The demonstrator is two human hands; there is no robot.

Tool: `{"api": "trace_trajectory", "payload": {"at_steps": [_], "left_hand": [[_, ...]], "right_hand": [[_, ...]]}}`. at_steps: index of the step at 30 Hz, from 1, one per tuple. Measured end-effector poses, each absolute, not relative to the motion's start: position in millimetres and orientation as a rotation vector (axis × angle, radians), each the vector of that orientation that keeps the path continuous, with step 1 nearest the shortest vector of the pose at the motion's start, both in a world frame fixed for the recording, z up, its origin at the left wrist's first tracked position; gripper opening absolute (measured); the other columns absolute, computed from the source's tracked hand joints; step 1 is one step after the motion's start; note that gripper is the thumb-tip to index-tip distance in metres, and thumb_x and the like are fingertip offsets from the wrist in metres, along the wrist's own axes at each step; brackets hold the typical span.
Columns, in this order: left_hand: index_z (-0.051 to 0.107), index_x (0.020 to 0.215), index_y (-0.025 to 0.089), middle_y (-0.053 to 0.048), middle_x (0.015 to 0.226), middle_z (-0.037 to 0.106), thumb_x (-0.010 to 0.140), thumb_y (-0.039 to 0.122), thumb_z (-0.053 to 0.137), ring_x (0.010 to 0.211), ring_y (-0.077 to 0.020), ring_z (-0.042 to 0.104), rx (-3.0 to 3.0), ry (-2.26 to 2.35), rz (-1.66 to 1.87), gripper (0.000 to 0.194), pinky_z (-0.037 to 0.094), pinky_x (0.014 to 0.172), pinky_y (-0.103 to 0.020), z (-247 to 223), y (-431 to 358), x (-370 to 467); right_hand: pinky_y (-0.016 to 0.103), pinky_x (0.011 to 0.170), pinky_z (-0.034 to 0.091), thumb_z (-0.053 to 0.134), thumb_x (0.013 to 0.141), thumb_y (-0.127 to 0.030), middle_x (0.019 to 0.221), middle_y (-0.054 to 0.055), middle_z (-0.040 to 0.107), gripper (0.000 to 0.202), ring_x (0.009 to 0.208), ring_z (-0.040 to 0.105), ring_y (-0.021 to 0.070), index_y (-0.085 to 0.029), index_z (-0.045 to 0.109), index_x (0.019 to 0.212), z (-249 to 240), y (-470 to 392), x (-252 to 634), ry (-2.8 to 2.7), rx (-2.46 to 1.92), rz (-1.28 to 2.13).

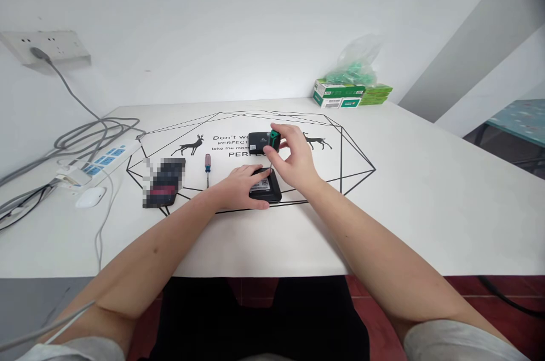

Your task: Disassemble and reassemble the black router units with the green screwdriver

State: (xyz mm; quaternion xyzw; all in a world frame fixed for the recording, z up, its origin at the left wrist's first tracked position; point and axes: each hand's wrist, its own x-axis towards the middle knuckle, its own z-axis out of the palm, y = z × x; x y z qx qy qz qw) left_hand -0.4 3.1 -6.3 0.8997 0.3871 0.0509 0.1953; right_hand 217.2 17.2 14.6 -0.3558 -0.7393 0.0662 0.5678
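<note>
A black device (pixel 275 193) with a labelled inner part lies on the printed mat. My left hand (pixel 244 186) rests across its left side, fingers spread. Above the device, my right hand (pixel 293 158) grips the green and black handle of a screwdriver (pixel 273 137). The screwdriver stands upright, its thin shaft reaching down to the device's upper edge near my left fingertips; the tip's exact contact is too small to tell. Just behind lies a black box-like piece (pixel 257 142), partly hidden by the screwdriver and my right hand. A second screwdriver (pixel 208 164) with a reddish handle lies to the left.
A blurred-out phone (pixel 165 184) and a white earphone case (pixel 91 197) lie on the left. Farther left are a power strip (pixel 108 160) and coiled grey cables (pixel 102 124). Green and white boxes (pixel 340 93) with a plastic bag (pixel 356 63) stand against the wall.
</note>
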Motion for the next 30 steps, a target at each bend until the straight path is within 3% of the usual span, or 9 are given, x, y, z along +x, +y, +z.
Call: {"api": "trace_trajectory", "payload": {"at_steps": [2,5,9,12,17,30], "left_hand": [[0.037,0.176,0.026,-0.017,0.183,0.028,0.092,0.077,0.071,0.168,-0.0458,0.024,2.522,1.094,0.130,0.104,0.021,0.136,-0.063,-6.0,2.8,-0.3],[0.037,0.176,0.024,-0.018,0.183,0.028,0.092,0.076,0.070,0.168,-0.0452,0.023,2.530,1.090,0.123,0.104,0.021,0.136,-0.063,-4.6,2.3,-0.1],[0.035,0.177,0.023,-0.018,0.182,0.028,0.093,0.076,0.069,0.167,-0.0449,0.025,2.524,1.082,0.110,0.105,0.022,0.136,-0.062,-3.1,2.3,0.3],[0.036,0.177,0.023,-0.019,0.182,0.029,0.093,0.076,0.069,0.167,-0.0446,0.025,2.534,1.073,0.121,0.105,0.022,0.136,-0.062,-4.4,3.2,0.2],[0.037,0.176,0.024,-0.018,0.182,0.029,0.093,0.078,0.069,0.167,-0.0445,0.025,2.543,1.067,0.143,0.104,0.022,0.135,-0.063,-7.7,4.5,-0.7],[0.036,0.176,0.025,-0.018,0.182,0.029,0.093,0.079,0.068,0.167,-0.0443,0.026,2.533,1.077,0.138,0.105,0.022,0.135,-0.063,-5.3,2.7,-0.5]], "right_hand": [[0.049,0.084,0.069,0.075,0.094,-0.038,0.122,0.009,0.063,0.048,0.106,0.067,0.0267,-0.032,0.064,0.140,14.4,18.5,217.3,-1.726,-0.861,0.141],[0.048,0.083,0.068,0.071,0.096,-0.032,0.116,0.007,0.063,0.047,0.096,0.066,0.0238,-0.032,0.062,0.142,13.3,19.2,218.0,-1.722,-0.872,0.139],[0.051,0.090,0.069,0.058,0.098,-0.024,0.129,0.010,0.069,0.052,0.104,0.070,0.0253,-0.032,0.054,0.150,12.0,17.6,218.6,-1.725,-0.836,0.188],[0.053,0.093,0.068,0.058,0.100,-0.028,0.136,0.011,0.070,0.046,0.115,0.070,0.0283,-0.031,0.055,0.146,12.3,17.4,218.4,-1.738,-0.818,0.184],[0.047,0.080,0.068,0.067,0.096,-0.031,0.124,0.010,0.068,0.047,0.104,0.069,0.0263,-0.029,0.057,0.142,12.9,19.4,217.7,-1.724,-0.852,0.112],[0.047,0.081,0.067,0.065,0.097,-0.029,0.118,0.008,0.066,0.045,0.101,0.066,0.0252,-0.030,0.057,0.141,15.1,17.4,218.9,-1.702,-0.870,0.095]]}}
